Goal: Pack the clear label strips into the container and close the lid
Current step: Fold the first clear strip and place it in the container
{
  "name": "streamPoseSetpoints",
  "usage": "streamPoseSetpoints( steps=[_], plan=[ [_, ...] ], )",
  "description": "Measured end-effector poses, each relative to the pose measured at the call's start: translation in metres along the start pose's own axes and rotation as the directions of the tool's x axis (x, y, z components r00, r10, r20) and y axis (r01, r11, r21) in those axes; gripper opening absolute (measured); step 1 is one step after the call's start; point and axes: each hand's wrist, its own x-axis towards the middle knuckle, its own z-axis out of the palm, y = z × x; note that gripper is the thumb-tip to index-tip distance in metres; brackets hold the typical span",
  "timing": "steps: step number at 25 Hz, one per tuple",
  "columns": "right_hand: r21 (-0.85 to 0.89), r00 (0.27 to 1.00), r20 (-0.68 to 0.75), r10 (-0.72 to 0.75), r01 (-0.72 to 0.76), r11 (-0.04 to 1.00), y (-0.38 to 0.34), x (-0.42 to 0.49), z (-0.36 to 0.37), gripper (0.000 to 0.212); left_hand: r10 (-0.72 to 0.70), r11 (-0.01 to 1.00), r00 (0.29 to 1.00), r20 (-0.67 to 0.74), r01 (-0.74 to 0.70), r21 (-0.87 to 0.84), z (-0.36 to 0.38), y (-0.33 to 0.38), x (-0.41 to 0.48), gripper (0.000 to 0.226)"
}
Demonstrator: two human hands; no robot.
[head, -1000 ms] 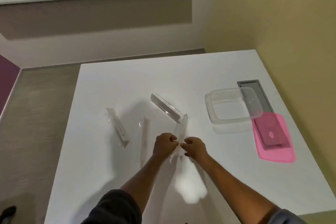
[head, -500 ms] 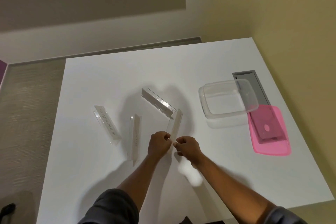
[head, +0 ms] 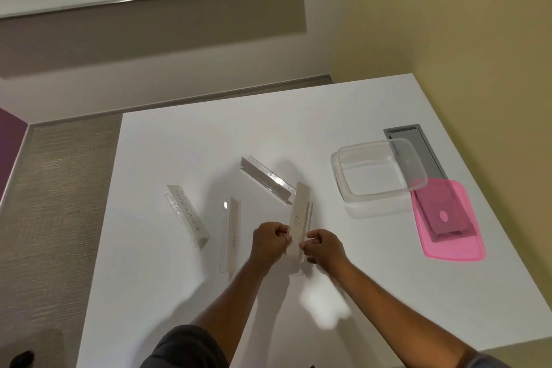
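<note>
You had both hands on one strip (head: 299, 219), the one with handwriting on its paper insert: your left hand (head: 270, 240) pinched its near left edge and your right hand (head: 322, 245) pinched its near right edge, fingers curled in tight on both sides. That strip sat to the left of the container (head: 378, 172), well apart from it, its far end just beside a second strip (head: 265, 179) lying at an angle. Two more strips lay further left of the container: one (head: 230, 233) just left of your left hand, and another (head: 186, 215) beyond that, both with writing too blurred to read for sure. The container stood open and looked empty, nothing packed in it. The pink lid (head: 448, 224) lay flat on the table (head: 358, 110), just on the near side of the container, with something dark showing through it. So, by my read, you were at the very start: four strips to go in, then the lid to fit and press down.
</note>
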Motion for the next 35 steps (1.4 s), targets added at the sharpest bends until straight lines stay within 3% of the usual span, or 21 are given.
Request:
streamPoseSetpoints(
  steps=[3, 8, 14, 18, 22, 26, 28, 31, 35],
  plan=[
    [0.017, 0.998, 0.04, -0.038, 0.037, 0.999, -0.001, -0.003, -0.003, 0.015, -0.071, 0.982, 0.998, -0.003, 0.069, -0.174, -0.002, 0.01, -0.004, 0.005],
    [0.065, 0.99, 0.089, -0.106, 0.101, 0.993, -0.016, -0.01, -0.015, 0.035, -0.138, 0.885, 0.989, 0.06, 0.151, -0.441, -0.007, 0.031, -0.01, 0.019],
    [-0.052, 0.979, 0.069, -0.193, 0.197, 0.979, -0.042, -0.018, -0.037, 0.036, -0.099, 0.823, 0.991, 0.09, 0.132, -0.552, -0.006, 0.046, -0.014, 0.013],
    [-0.215, 0.966, 0.073, -0.248, 0.258, 0.942, -0.056, -0.022, -0.06, 0.031, -0.004, 0.901, 1.0, 0.011, 0.008, -0.434, -0.009, 0.058, -0.01, 0.015],
    [-0.347, 0.959, 0.091, -0.267, 0.282, 0.894, -0.066, -0.021, -0.09, 0.025, 0.067, 0.962, 0.991, -0.113, -0.094, -0.255, -0.021, 0.077, 0.008, 0.053],
    [-0.448, 0.95, 0.141, -0.277, 0.311, 0.838, -0.071, -0.019, -0.119, 0.021, 0.165, 0.972, 0.972, -0.167, -0.189, -0.14, -0.039, 0.104, 0.023, 0.107],
    [-0.475, 0.943, 0.173, -0.283, 0.332, 0.815, -0.077, -0.018, -0.136, 0.022, 0.295, 0.955, 0.944, -0.146, -0.288, 0.064, -0.044, 0.114, 0.03, 0.113],
    [-0.519, 0.936, 0.208, -0.284, 0.352, 0.779, -0.088, -0.011, -0.162, 0.035, 0.482, 0.771, 0.875, 0.037, -0.444, 0.456, -0.05, 0.131, 0.042, 0.099],
    [-0.598, 0.929, 0.233, -0.288, 0.371, 0.711, -0.103, 0.011, -0.202, 0.048, 0.484, 0.504, 0.815, 0.319, -0.558, 0.659, -0.041, 0.164, 0.06, 0.085]
  ],
)
